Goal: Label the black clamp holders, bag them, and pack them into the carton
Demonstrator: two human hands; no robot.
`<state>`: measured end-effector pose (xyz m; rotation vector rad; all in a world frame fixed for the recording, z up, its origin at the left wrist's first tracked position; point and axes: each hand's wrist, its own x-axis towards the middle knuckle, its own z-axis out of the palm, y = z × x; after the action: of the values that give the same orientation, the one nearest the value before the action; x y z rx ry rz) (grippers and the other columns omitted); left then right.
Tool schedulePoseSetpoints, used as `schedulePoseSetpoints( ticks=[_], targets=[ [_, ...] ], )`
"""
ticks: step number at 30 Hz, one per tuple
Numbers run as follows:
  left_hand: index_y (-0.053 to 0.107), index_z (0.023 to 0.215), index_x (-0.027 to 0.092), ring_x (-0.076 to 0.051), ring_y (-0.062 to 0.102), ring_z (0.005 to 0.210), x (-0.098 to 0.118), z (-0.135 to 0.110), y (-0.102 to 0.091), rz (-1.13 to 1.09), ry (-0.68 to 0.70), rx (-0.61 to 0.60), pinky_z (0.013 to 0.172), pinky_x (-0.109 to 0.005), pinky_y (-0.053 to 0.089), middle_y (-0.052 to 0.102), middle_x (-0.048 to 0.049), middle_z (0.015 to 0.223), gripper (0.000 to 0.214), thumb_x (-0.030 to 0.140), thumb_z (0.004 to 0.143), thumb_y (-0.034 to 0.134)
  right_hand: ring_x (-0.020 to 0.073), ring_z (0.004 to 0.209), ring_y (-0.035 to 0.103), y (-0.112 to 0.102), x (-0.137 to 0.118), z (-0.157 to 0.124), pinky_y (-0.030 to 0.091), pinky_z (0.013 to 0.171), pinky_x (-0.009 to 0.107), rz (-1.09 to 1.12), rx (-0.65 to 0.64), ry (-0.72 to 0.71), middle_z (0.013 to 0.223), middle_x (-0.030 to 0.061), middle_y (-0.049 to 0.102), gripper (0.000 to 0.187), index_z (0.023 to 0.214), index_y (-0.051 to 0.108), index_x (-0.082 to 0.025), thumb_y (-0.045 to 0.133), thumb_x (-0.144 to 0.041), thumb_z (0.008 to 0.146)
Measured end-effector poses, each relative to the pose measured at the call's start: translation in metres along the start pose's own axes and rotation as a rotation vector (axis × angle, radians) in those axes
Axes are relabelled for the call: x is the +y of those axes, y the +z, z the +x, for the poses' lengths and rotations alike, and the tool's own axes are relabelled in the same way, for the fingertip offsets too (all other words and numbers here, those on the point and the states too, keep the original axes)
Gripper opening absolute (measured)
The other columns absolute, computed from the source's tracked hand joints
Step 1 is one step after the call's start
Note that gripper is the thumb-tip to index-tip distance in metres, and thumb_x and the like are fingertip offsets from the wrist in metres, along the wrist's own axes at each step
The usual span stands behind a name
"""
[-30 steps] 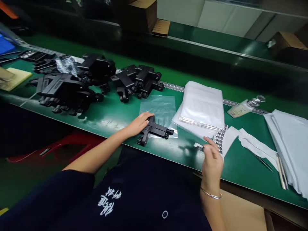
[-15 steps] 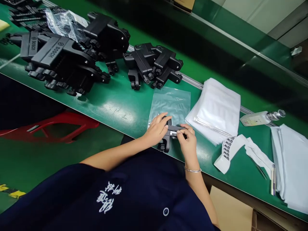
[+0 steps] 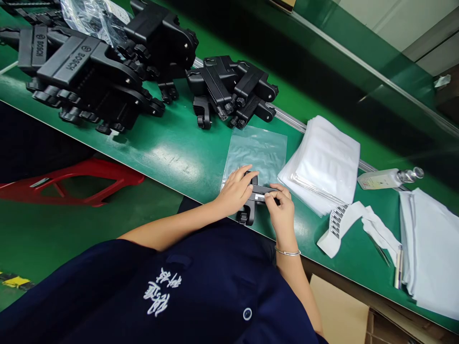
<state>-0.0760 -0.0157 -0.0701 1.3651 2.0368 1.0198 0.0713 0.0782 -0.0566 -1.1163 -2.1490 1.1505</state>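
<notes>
A black plastic clamp-like bracket (image 3: 247, 208) with a knob lies at the table's near edge, partly over a clear plastic bag (image 3: 258, 143). My left hand (image 3: 234, 193) reaches across the bracket's left part, fingers around its bar. At the bar's other end is my right hand (image 3: 281, 210), thumb and fingers closed on a small white label (image 3: 259, 197) against the bar's face. Part of the label is under the thumb, so I cannot tell how much of it is stuck down.
Black brackets are piled at the left (image 3: 75, 67) and back centre (image 3: 229, 88). Right of my hands are a stack of plastic bags (image 3: 328, 157), a label strip (image 3: 332, 239), tweezers (image 3: 380, 251), a bottle (image 3: 382, 179) and white sheets (image 3: 433, 253). A red stool (image 3: 71, 184) stands left.
The camera view has shifted slightly. Both hands stay on the bracket in nearly the same place, the right thumb still at the label.
</notes>
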Motion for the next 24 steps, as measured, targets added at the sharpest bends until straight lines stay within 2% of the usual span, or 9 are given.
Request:
schedulePoseSetpoints(
  ticks=[5, 8, 10, 12, 14, 16, 19, 21, 24],
  targets=[
    [0.045, 0.139, 0.021, -0.027, 0.030, 0.146, -0.002, -0.001, 0.001, -0.012, 0.010, 0.026, 0.119, -0.050, 0.029, 0.035, -0.0119, 0.155, 0.045, 0.021, 0.095, 0.036, 0.0276, 0.110, 0.058, 0.000, -0.005, -0.001, 0.039, 0.100, 0.049, -0.069, 0.008, -0.037, 0.103, 0.0098, 0.067, 0.020, 0.065, 0.058, -0.022, 0.058, -0.032, 0.083],
    [0.050, 0.136, 0.019, -0.027, 0.033, 0.145, -0.006, -0.005, -0.005, -0.022, 0.135, 0.084, 0.119, -0.050, 0.028, 0.043, -0.0127, 0.151, 0.044, 0.024, 0.094, 0.039, 0.0276, 0.109, 0.059, 0.002, -0.007, -0.002, 0.040, 0.099, 0.050, -0.117, 0.016, -0.066, 0.104, 0.0104, 0.067, 0.019, 0.065, 0.058, -0.022, 0.057, -0.030, 0.083],
    [0.062, 0.124, 0.022, -0.027, 0.043, 0.139, -0.010, -0.007, -0.013, -0.015, 0.299, 0.007, 0.118, -0.050, 0.027, 0.057, -0.0108, 0.139, 0.037, 0.027, 0.092, 0.044, 0.0280, 0.108, 0.060, 0.001, -0.007, -0.002, 0.042, 0.098, 0.051, -0.137, 0.009, -0.082, 0.104, 0.0109, 0.068, 0.020, 0.066, 0.060, -0.022, 0.057, -0.031, 0.084],
    [0.071, 0.110, 0.026, -0.027, 0.055, 0.128, -0.013, -0.006, -0.022, -0.018, 0.415, -0.142, 0.117, -0.050, 0.029, 0.069, -0.0081, 0.123, 0.029, 0.030, 0.089, 0.052, 0.0285, 0.110, 0.060, -0.006, -0.005, -0.001, 0.043, 0.099, 0.051, -0.146, -0.024, -0.102, 0.109, 0.0118, 0.068, 0.020, 0.069, 0.062, -0.021, 0.057, -0.032, 0.086],
    [0.074, 0.103, 0.029, -0.027, 0.060, 0.121, -0.015, -0.002, -0.032, -0.048, 0.430, -0.248, 0.113, -0.048, 0.033, 0.072, -0.0066, 0.117, 0.024, 0.033, 0.084, 0.059, 0.0280, 0.115, 0.061, -0.018, 0.000, 0.000, 0.044, 0.102, 0.051, -0.115, -0.076, -0.113, 0.117, 0.0120, 0.068, 0.019, 0.079, 0.067, -0.021, 0.056, -0.034, 0.089],
    [0.075, 0.102, 0.031, -0.027, 0.061, 0.118, -0.015, 0.006, -0.040, -0.092, 0.414, -0.300, 0.108, -0.044, 0.037, 0.073, -0.0060, 0.116, 0.024, 0.036, 0.081, 0.064, 0.0266, 0.120, 0.060, -0.034, 0.008, 0.002, 0.044, 0.105, 0.049, -0.069, -0.151, -0.119, 0.126, 0.0108, 0.066, 0.022, 0.101, 0.070, -0.022, 0.059, -0.038, 0.090],
    [0.075, 0.102, 0.033, -0.025, 0.063, 0.109, -0.009, 0.018, -0.046, -0.110, 0.425, -0.381, 0.101, -0.039, 0.040, 0.074, -0.0057, 0.108, 0.025, 0.041, 0.079, 0.068, 0.0255, 0.128, 0.056, -0.053, 0.022, 0.003, 0.043, 0.111, 0.048, -0.093, -0.279, -0.169, 0.138, 0.0076, 0.060, 0.043, 0.129, 0.061, -0.027, 0.064, -0.040, 0.089],
    [0.075, 0.102, 0.033, -0.025, 0.063, 0.102, -0.002, 0.026, -0.044, -0.070, 0.454, -0.428, 0.097, -0.037, 0.041, 0.073, -0.0066, 0.099, 0.027, 0.043, 0.078, 0.068, 0.0256, 0.132, 0.053, -0.056, 0.028, 0.003, 0.042, 0.113, 0.049, -0.142, -0.322, -0.218, 0.142, 0.0059, 0.057, 0.047, 0.135, 0.058, -0.029, 0.064, -0.039, 0.090],
    [0.074, 0.108, 0.031, -0.026, 0.060, 0.097, 0.010, 0.032, -0.036, 0.077, 0.526, -0.469, 0.094, -0.038, 0.039, 0.069, -0.0085, 0.091, 0.030, 0.040, 0.081, 0.066, 0.0261, 0.130, 0.054, -0.052, 0.033, 0.003, 0.044, 0.111, 0.050, -0.183, -0.291, -0.267, 0.141, 0.0060, 0.058, 0.047, 0.138, 0.055, -0.030, 0.061, -0.038, 0.092]
  ],
)
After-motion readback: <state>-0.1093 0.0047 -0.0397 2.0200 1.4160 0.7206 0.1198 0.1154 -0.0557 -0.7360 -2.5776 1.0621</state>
